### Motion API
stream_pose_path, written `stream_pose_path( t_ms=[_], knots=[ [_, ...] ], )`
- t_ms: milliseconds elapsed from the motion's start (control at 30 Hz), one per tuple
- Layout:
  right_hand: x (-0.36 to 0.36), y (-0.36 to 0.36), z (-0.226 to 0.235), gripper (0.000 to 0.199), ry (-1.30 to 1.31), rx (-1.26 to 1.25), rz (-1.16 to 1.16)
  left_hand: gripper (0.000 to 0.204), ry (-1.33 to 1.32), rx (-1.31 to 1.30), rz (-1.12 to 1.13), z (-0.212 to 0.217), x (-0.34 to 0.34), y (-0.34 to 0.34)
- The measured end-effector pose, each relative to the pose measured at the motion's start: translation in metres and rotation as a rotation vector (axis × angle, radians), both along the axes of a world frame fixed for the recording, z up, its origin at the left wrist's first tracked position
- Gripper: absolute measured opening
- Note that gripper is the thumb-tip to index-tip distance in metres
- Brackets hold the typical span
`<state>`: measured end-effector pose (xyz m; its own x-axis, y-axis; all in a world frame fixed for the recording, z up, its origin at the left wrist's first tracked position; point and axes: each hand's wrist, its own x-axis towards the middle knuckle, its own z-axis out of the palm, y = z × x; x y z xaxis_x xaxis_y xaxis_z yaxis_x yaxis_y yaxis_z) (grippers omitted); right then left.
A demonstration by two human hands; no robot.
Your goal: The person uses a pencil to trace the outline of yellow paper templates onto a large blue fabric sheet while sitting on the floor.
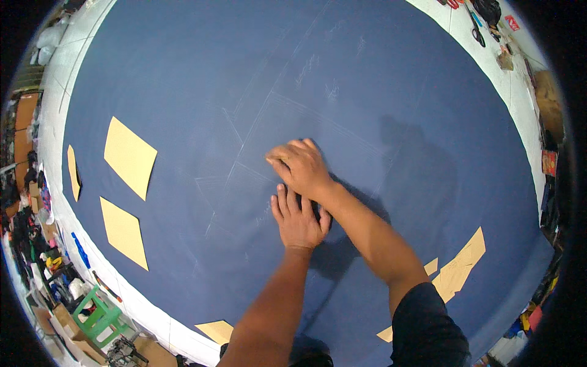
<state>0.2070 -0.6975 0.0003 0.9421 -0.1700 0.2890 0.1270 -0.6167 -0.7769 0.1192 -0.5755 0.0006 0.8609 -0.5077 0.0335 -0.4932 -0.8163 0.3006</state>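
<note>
A wide sheet of dark blue fabric (202, 67) lies spread out, marked with thin pale lines and some faint handwriting. My left hand (298, 223) rests flat on it, fingers stretched forward. Just beyond, my right hand (301, 166) is closed with thumb and fingertips drawn together, beside the drawn lines. Whatever those fingertips hold, if anything, is too small to make out. My right forearm comes in from the lower right, under a black sleeve (427, 324).
Yellow paper pieces (130, 156) lie on the fabric's left side, with more cut yellow paper (460, 264) at lower right. Black-handled scissors (477, 35) sit on the white table edge (502, 76) at far right. A green plastic stool (101, 318) stands among clutter at lower left.
</note>
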Motion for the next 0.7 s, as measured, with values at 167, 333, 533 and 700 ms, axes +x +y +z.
stream_pose_path(
  t_ms=[167,333,533,700],
  knots=[
    [0.0007,-0.0054,0.0001,0.008,0.042,0.011,0.013,0.062,0.018,0.009,0.0,0.0019,0.0002,-0.0025],
    [0.0017,-0.0046,-0.0008,0.007,-0.028,0.006,0.001,0.059,-0.02,-0.011,0.008,0.0021,0.002,-0.0048],
    [-0.0004,-0.0068,-0.0054,0.008,-0.04,0.056,-0.029,0.059,-0.008,-0.013,0.002,0.0038,0.0018,-0.0047],
    [0.001,-0.0034,-0.0043,0.009,-0.028,0.086,-0.072,0.061,-0.02,-0.006,0.007,0.0044,0.0021,-0.0061]
  ],
)
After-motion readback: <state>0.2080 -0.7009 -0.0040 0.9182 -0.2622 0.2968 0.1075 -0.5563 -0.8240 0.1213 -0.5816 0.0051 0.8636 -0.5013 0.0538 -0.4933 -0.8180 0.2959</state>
